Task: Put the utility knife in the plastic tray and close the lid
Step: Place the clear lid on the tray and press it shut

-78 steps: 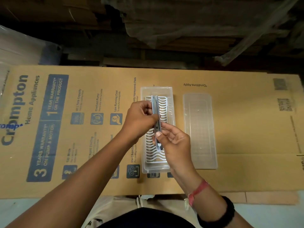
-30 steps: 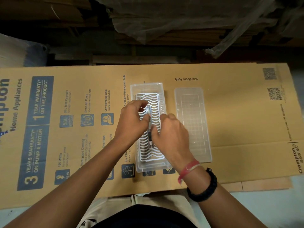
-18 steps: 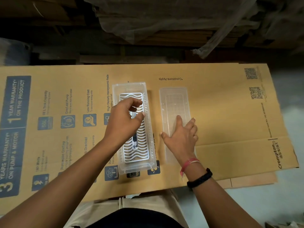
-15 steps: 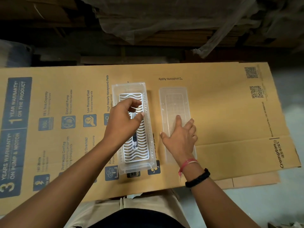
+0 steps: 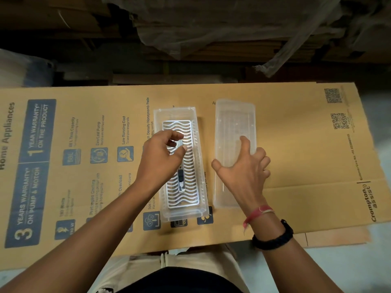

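The utility knife point(image 5: 181, 180), silver with a dark slider, lies lengthwise on the white wavy grid inside the clear plastic tray point(image 5: 183, 215). My left hand point(image 5: 158, 161) hovers over the tray's middle, thumb and forefinger pinched around the knife's far end, which is partly hidden by the hand. The clear lid point(image 5: 232, 123) lies to the right of the tray, apart from it. My right hand point(image 5: 243, 172) spans the lid's near half, thumb hooked at its left edge and fingers spread to its right edge. The lid's far end looks slightly raised off the cardboard.
Tray and lid rest on a flattened printed cardboard box point(image 5: 296, 166) that covers the work surface. Dark stacked boards and crumpled plastic sheeting point(image 5: 211, 28) lie behind it. Grey floor point(image 5: 370, 261) shows at the lower right, past the cardboard's edge.
The knife went from both hands above the tray down onto the grid. My right hand left it, moved right onto the lid, then spread and gripped it. My left hand stayed at the knife's far end.
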A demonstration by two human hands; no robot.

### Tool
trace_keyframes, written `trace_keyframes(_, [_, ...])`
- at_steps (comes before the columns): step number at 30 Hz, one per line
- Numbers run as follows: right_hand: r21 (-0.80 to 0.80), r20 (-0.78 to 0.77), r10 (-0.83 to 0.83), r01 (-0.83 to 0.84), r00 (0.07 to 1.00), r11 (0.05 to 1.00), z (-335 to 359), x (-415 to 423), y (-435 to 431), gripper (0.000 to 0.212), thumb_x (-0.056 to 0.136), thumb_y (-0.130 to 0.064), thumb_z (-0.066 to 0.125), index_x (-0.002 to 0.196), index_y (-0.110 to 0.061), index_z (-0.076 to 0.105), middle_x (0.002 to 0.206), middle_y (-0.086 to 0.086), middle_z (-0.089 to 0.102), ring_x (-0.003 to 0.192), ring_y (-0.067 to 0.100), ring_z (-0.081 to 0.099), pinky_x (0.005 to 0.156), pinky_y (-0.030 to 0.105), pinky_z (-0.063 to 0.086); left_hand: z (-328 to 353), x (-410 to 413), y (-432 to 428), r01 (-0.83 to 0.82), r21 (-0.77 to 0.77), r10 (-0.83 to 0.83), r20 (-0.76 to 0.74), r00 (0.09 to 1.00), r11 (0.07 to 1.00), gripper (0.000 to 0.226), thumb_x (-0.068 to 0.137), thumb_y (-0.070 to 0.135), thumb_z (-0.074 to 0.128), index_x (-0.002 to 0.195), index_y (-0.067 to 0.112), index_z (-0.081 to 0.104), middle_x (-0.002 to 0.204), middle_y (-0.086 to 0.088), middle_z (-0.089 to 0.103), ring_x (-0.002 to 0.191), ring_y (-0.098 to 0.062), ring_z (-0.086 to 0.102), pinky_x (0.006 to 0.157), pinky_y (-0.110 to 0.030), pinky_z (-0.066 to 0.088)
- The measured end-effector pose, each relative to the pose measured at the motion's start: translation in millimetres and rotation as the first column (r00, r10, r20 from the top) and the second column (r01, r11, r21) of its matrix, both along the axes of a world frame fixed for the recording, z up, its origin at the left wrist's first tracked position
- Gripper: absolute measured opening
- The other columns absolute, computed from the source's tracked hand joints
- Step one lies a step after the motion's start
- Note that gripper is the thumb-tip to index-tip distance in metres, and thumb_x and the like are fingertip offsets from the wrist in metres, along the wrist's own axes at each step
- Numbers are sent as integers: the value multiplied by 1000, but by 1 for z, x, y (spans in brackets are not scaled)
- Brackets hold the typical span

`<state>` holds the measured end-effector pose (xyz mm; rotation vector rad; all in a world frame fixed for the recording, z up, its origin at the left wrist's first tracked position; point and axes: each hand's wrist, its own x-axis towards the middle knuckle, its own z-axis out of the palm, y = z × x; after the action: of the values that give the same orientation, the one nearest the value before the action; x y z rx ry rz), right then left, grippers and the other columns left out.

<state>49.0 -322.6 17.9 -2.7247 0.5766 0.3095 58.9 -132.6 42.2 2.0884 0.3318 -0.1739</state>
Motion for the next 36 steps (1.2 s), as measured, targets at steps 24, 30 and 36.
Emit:
trace_keyframes(24, [-33, -19, 277, -277, 961, 960, 5, -29, 106, 97, 68, -71, 60, 144, -25, 22, 135, 23, 39, 113, 37, 40, 82, 49, 40, -25, -13, 32, -247, -18, 242, -148, 959, 969, 29, 85, 20, 71, 110, 12, 61, 75, 1, 64, 68, -10, 63, 57, -23, 42])
trace_keyframes(30, [-59, -10, 291, -291, 957, 955, 4, -34, 111, 98, 68, -72, 60, 145, -23, 21, 140, 26, 36, 115, 39, 40, 83, 49, 40, -27, -13, 34, -258, -40, 251, -140, 958, 965, 29, 84, 16, 73, 110, 8, 66, 82, -6, 70, 74, -16, 67, 68, -29, 56])
trace_keyframes(36, [-70, 7, 299, -298, 954, 952, -3, -39, 113, 98, 69, -73, 59, 144, -20, 25, 141, 28, 36, 116, 40, 40, 82, 50, 41, -33, -13, 34, -286, -52, 274, -166, 947, 957, 24, 83, 13, 74, 104, 5, 68, 88, -13, 71, 77, -19, 67, 76, -35, 58])
